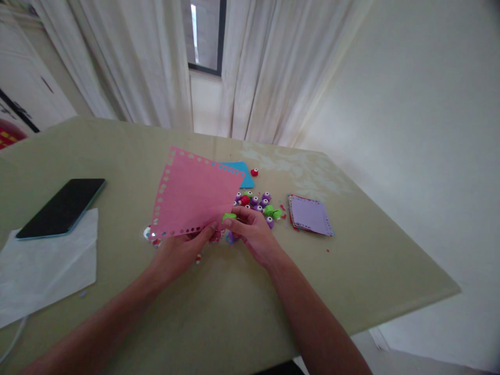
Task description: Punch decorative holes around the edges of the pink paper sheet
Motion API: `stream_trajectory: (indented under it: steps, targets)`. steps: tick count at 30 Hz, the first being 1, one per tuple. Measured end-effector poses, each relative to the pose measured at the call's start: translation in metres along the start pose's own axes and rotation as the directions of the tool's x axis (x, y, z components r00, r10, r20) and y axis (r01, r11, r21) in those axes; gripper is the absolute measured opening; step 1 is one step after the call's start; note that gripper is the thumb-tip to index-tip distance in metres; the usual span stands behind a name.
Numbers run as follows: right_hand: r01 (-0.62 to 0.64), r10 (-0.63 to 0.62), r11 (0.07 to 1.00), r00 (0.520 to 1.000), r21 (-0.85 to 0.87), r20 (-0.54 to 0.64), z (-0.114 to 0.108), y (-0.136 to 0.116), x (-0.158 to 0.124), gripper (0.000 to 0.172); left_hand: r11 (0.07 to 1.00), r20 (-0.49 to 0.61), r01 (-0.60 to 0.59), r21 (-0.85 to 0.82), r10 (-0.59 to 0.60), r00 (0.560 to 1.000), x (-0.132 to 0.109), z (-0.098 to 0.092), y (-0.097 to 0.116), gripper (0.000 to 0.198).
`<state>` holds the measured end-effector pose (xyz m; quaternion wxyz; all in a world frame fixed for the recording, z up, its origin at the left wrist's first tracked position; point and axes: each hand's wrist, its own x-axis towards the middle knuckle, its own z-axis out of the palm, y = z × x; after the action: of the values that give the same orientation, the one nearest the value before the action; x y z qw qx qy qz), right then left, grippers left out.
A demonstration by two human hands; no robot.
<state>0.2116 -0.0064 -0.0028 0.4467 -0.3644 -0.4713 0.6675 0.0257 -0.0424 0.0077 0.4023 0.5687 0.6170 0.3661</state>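
Over the table (219,317), the pink sheet (197,194) slants, top edge dipping rightward.

- My sheet (199,192): matt, smooth paper
- My green piece (228,215): plastic (so it looks to me), slightly shiny
- Phone (62,209): smooth and glassy
- Curtains (133,62): matt cloth
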Motion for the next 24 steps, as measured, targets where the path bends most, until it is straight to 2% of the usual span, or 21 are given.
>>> stream_trajectory:
  steps: [9, 14, 18, 24]
  targets:
    - [0.007, -0.008, 0.999, 1.000, -0.053, -0.007, 0.0026, -0.0041, -0.0018, 0.039, 0.998, 0.033, 0.037, -0.048, -0.035, 0.999, -0.0021, 0.0017, 0.0018, 0.045]
    - [0.029, -0.028, 0.995, 1.000, -0.093, 0.013, 0.0069, -0.0065, -0.0024, 0.044, 0.998, 0.024, -0.005, -0.056, 0.007, 1.000, -0.0007, 0.0023, 0.0002, 0.048]
    - [0.044, -0.042, 0.995, 0.999, -0.094, 0.020, 0.0074, -0.0058, -0.0020, 0.041, 0.998, 0.035, -0.005, -0.060, 0.007, 0.999, -0.0010, 0.0018, -0.0038, 0.049]
    - [0.050, -0.048, 0.993, 0.999, -0.103, 0.020, 0.0063, -0.0039, -0.0016, 0.042, 0.999, 0.009, -0.046, -0.027, 0.046, 0.999, -0.0001, 0.0032, -0.0008, 0.043]
